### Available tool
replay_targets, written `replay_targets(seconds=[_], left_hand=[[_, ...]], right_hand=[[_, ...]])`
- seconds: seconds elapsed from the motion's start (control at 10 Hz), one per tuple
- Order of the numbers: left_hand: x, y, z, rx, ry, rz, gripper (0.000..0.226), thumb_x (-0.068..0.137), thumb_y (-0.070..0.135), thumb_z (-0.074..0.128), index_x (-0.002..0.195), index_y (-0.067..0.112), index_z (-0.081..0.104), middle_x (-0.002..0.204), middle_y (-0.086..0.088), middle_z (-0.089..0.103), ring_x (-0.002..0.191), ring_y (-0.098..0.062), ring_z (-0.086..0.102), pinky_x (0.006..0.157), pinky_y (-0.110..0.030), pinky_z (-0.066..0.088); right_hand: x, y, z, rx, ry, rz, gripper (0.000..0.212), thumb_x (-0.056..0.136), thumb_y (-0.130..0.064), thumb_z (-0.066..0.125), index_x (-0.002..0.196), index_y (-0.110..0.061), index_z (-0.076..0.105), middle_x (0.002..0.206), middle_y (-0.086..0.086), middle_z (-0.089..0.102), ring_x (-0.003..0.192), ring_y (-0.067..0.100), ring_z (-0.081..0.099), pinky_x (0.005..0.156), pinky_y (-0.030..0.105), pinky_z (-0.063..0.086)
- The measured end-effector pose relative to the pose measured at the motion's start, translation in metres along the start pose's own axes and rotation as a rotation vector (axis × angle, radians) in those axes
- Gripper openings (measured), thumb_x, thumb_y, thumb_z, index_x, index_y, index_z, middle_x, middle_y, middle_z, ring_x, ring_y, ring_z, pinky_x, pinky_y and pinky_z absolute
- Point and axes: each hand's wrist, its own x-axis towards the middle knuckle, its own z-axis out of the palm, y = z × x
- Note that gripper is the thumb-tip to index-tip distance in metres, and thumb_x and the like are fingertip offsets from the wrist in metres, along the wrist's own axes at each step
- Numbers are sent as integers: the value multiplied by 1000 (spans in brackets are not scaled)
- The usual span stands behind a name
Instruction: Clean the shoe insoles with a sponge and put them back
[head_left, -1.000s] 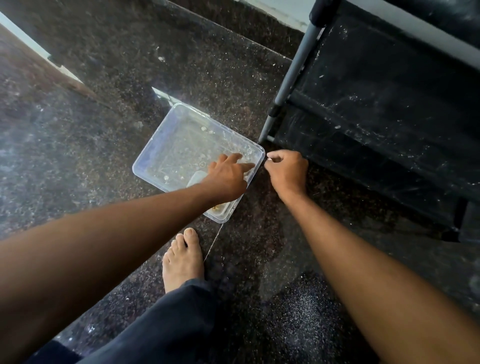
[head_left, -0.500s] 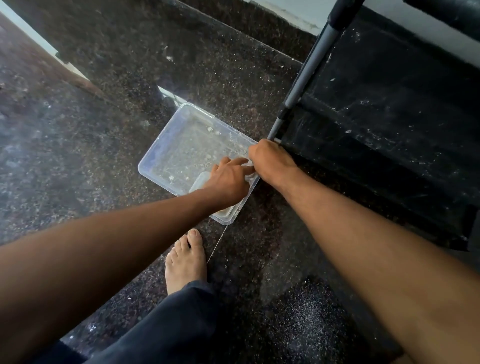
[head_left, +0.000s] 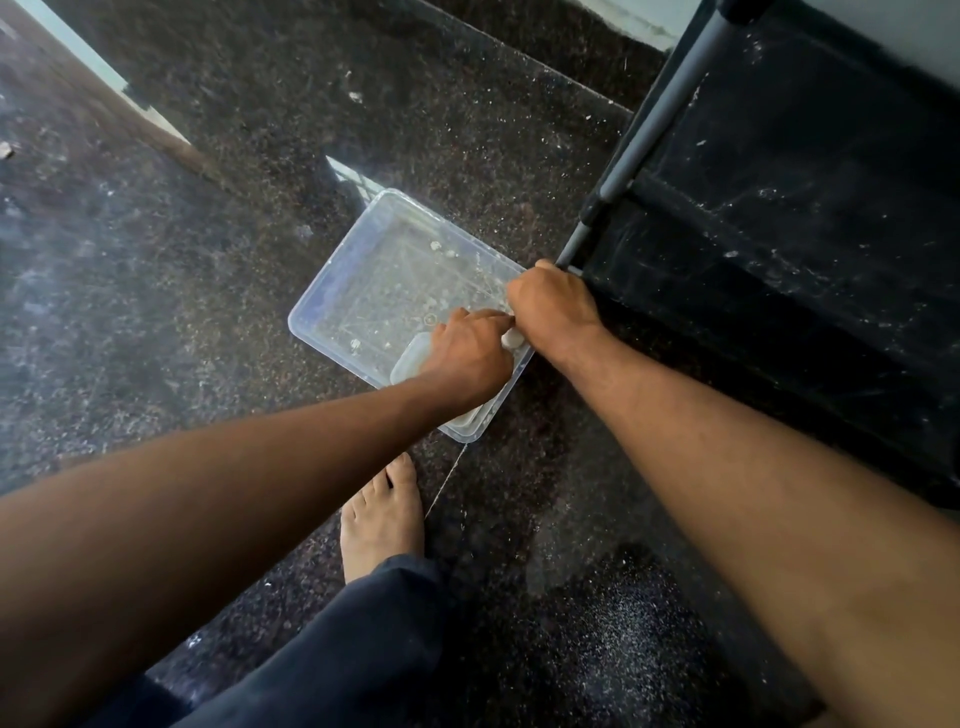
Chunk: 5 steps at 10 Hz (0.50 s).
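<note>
Both hands at the near right corner of clear plastic tray (head_left: 332, 291) on dark speckled floor (head_left: 156, 260).

L hand (head_left: 467, 353) reaches over the tray, fingers curled down on a pale sponge (head_left: 415, 358) inside it, knuckles up. R hand (head_left: 556, 306) fisted at tray's right rim, pinching a small whitish piece (head_left: 513, 339); can't tell what it is. Forearms extended, hands touching. Bare foot (head_left: 382, 519) just behind tray, black rack (head_left: 779, 234) at right.

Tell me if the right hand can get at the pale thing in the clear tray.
Probably yes. The right hand is already at the clear tray's near corner, touching the left hand, and a pale thing shows between them. Nothing lies in the way. Its grip is hidden.
</note>
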Motion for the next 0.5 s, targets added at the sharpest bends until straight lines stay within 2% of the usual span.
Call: replay_targets(seconds=[0.2, 0.3, 0.4, 0.5], left_hand=[[0, -1, -2, -40, 51, -18, 50, 91, 7, 52, 140, 12, 62, 151, -6, 56, 131, -32, 48, 109, -44, 39], [1, -5, -1, -73, 104, -49, 54, 89, 4, 51, 142, 7, 59, 149, -11, 57, 134, -33, 49, 113, -44, 38], [-1, -4, -5, -50, 139, -38, 50, 93, 4, 47, 143, 5, 58, 149, -13, 57, 133, -33, 50, 113, -45, 38], [-2, -7, -19, -56, 207, -19, 47, 109, 20, 38, 152, 3, 45, 156, -16, 47, 143, -34, 40, 118, -44, 30]], right_hand=[[2, 0, 1, 54, 16, 16, 20, 99, -1, 50, 112, -5, 64, 111, 14, 66, 110, 30, 59, 82, 37, 52], [0, 0, 3, 213, 63, 24, 20, 94, 4, 55, 111, 3, 65, 112, 17, 65, 108, 32, 60, 83, 35, 52], [-3, 2, 8, 338, 172, 23, 16, 93, 5, 49, 99, 4, 64, 106, 17, 60, 103, 31, 57, 76, 28, 40], [-9, 5, 10, 416, 244, -6, 13, 92, 3, 49, 94, 1, 61, 105, 16, 58, 103, 31, 54, 85, 33, 45]])
